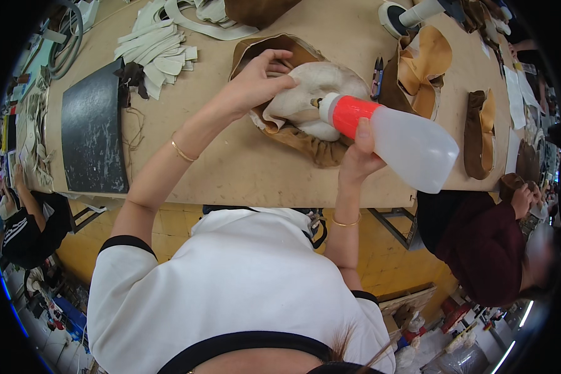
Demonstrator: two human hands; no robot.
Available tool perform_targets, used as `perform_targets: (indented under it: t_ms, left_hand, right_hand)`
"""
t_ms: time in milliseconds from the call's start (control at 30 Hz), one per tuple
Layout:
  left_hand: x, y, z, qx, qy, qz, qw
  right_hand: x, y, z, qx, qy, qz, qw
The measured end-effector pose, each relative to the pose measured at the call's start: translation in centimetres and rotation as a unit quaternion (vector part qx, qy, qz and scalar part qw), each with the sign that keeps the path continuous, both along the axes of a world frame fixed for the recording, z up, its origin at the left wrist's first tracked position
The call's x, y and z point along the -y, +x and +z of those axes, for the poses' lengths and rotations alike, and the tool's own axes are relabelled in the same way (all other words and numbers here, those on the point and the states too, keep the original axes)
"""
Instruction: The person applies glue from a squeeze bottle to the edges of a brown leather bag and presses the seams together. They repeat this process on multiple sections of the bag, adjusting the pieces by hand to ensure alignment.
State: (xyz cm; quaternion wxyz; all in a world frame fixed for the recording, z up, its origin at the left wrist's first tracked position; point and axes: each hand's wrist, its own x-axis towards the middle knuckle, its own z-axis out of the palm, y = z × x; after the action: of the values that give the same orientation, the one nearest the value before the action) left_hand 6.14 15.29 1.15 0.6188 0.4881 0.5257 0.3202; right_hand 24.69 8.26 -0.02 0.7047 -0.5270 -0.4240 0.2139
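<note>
The left hand (255, 78) pinches the cream lining (321, 93) of a brown shoe upper (305, 146) at upper centre. The right hand (358, 156) is wrapped around a squeeze bottle (396, 137), whose long axis slants from lower right up-left, its nozzle touching the lining just right of the left fingers. Cut pieces (159, 53) lie upper left on the table (230, 168).

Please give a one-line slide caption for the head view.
Left hand holds cream lining; right hand aims squeeze bottle at it.
</note>
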Motion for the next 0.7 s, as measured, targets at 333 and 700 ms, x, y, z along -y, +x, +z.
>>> perform_targets:
  t_ms: [333, 700]
  left_hand:
    - [-0.9, 1.2, 2.2, -0.086, -0.004, -0.084, 0.993]
    - [-0.2, 0.4, 1.2, 0.032, -0.007, -0.012, 0.999]
  right_hand:
    - [0.1, -0.8, -0.9, 0.097, 0.011, 0.031, 0.995]
    - [1.2, 0.2, -1.7, 0.063, 0.012, -0.056, 0.996]
